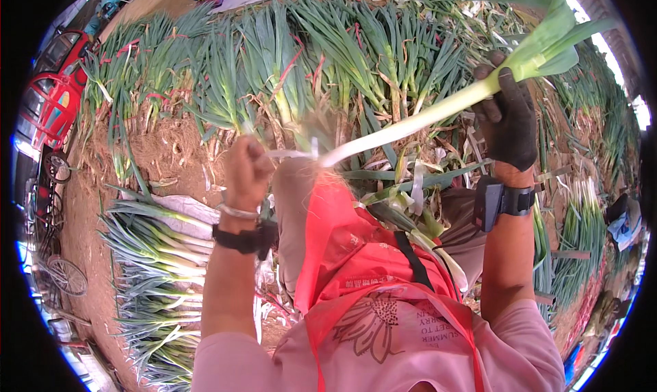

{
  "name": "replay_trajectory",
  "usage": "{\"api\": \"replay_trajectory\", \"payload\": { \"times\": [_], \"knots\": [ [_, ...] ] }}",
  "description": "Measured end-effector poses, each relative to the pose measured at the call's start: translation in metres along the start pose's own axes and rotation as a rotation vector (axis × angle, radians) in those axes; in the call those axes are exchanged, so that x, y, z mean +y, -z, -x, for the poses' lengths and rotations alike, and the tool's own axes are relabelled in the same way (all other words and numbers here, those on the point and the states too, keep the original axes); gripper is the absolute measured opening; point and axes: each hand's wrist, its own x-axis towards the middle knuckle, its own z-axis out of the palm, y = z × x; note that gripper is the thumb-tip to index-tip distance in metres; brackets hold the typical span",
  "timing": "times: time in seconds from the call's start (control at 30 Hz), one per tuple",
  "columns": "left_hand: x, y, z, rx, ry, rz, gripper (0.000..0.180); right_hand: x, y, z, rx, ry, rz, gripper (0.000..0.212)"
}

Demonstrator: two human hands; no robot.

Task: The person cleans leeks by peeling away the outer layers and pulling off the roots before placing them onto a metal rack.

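Note:
A long leek (410,124) slants across the view, its white root end low near my lap and its cut green top at the upper right. My right hand (508,115), in a dark glove, is closed round the leek just below where the leaves fan out. To the left of the root end is my bare left hand (248,173), fingers curled into a fist. A pale, thin strip of leek skin (291,154) stretches from that fist toward the root end; motion blurs it. Fine roots hang at the leek's tip, above my red apron (335,234).
Bundles of untrimmed leeks (274,57) stand in rows ahead. Stripped leeks (164,255) lie stacked on my left, and more leeks (582,221) at the right. Loose peeled leaves (410,214) litter the ground by my knees. A red vehicle (58,105) and a bicycle (66,276) stand far left.

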Motion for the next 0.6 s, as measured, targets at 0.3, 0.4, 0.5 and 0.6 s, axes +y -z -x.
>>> {"api": "replay_trajectory", "payload": {
  "times": [0.3, 0.4, 0.5, 0.6],
  "knots": [
    [-0.007, -0.020, 0.043, -0.213, -1.035, -1.429, 0.027, 0.008, 0.037, -0.005, 0.112, 0.033, 0.048, 0.032],
    [-0.025, -0.084, 0.061, -0.432, -1.145, -1.337, 0.038, 0.014, 0.018, -0.005, 0.259, -0.005, 0.017, 0.031],
    [-0.029, -0.087, 0.050, -0.384, -1.191, -1.396, 0.034, 0.016, -0.017, 0.007, 0.331, 0.004, 0.049, 0.033],
    [-0.034, -0.077, 0.042, -0.372, -1.126, -1.356, 0.029, 0.018, -0.023, 0.015, 0.212, -0.032, -0.141, 0.036]
  ]
}}
